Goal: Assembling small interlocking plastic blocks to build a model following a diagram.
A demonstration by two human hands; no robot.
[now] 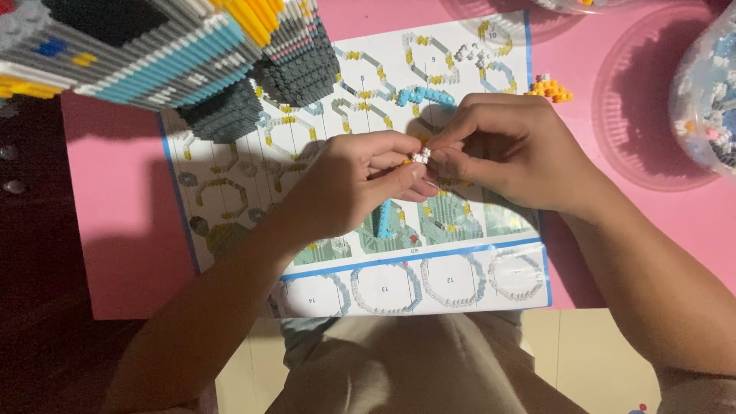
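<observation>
While pinched between both sets of fingertips, tiny white brick piece sits just above the middle of the instruction sheet. Left hand curled, thumb and forefinger closed on the piece's left side. Right hand bent in from the opposite side, fingertips clamped on the same piece, knuckles toward the sheet's far edge. Both hands touching at the fingertips, hovering over the sheet's printed diagrams. Blue brick chain lying on the sheet just beyond the hands. Small orange brick cluster off the sheet's far right corner, on the pink mat. Large layered block model overhanging the sheet's far left corner. Clear round lid well right of the sheet, a clear bag of small bricks beside it.
</observation>
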